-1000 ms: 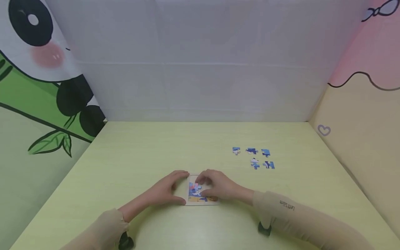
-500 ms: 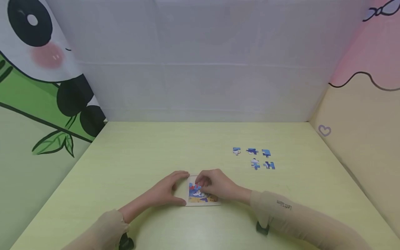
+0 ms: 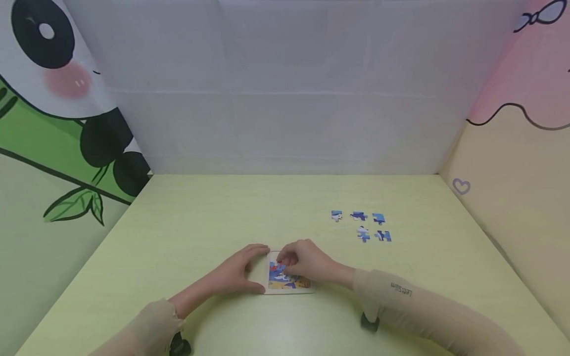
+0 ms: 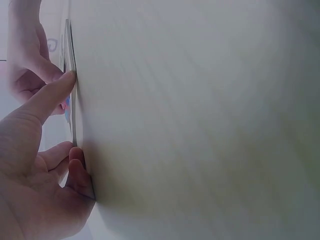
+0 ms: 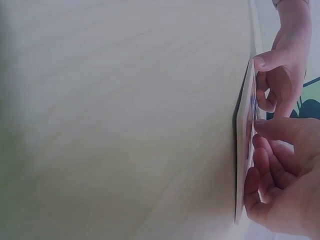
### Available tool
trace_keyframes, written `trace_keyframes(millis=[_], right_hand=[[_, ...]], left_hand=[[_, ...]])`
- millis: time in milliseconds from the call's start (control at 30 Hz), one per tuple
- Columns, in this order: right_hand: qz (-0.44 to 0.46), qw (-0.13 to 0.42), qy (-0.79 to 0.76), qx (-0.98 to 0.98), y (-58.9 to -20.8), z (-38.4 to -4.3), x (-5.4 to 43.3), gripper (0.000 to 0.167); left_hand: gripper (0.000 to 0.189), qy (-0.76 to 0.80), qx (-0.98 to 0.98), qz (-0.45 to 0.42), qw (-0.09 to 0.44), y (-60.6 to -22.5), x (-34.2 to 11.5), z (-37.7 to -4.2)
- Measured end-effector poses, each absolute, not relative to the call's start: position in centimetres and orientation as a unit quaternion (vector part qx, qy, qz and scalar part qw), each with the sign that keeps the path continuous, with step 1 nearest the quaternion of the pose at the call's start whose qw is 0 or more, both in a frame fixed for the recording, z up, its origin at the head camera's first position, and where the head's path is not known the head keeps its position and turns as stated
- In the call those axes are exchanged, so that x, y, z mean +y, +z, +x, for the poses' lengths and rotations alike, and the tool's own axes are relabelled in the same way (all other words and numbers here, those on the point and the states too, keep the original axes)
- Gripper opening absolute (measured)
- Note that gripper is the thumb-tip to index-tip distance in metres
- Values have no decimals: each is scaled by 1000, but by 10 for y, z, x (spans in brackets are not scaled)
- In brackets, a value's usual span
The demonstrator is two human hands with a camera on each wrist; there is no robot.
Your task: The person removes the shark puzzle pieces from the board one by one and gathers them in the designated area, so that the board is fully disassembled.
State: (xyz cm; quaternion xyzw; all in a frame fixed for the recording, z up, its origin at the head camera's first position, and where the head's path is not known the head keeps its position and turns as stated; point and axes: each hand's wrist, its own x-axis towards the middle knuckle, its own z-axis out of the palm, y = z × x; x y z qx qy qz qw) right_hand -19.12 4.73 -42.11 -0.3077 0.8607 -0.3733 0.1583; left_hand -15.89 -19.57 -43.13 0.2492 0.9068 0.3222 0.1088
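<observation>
A small puzzle board [image 3: 290,290] with a pale frame lies flat near the table's front, partly filled with a blue and sandy picture. My left hand [image 3: 233,271] holds it by its left side, thumb at the near corner and fingers at the far corner. Over the picture, my right hand [image 3: 309,262] pinches a puzzle piece with thumb and fingertips, low at the board's surface. Fingers hide most of that piece and the board's right upper part. In the right wrist view, the board [image 5: 243,150] appears edge-on, with the right thumb [image 5: 270,127] touching down on the picture.
Several loose blue-and-white puzzle pieces lie in two rows to the back right, among them a whale-blue piece [image 3: 358,216] and a piece [image 3: 363,234] below it. A white wall [image 3: 289,128] closes the table's back; printed panels stand left and right.
The right hand has shifted very slightly left, its thumb drawing closer to the fingers over the picture. Red parts of the picture now show beside it. The left hand and loose pieces stay put.
</observation>
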Motion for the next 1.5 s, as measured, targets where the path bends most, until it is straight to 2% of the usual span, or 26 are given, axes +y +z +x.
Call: trace_keyframes(millis=[467,1100,1367,1500], right_hand=[[-281,140,-349,883,-413,-192,65,27],[-258,35,-307,915,-422,-231,135,31],[-228,48,-283,930,-427,-246,161,28],[-244,46,-270,930,-427,-253,173,25]], left_hand=[[91,325,907,240,119,-430,-194,-159],[92,311,914,231,118,-430,-194,-158],[91,316,915,223,120,-430,-194,-157],[91,312,916,221,124,-430,-194,-158]])
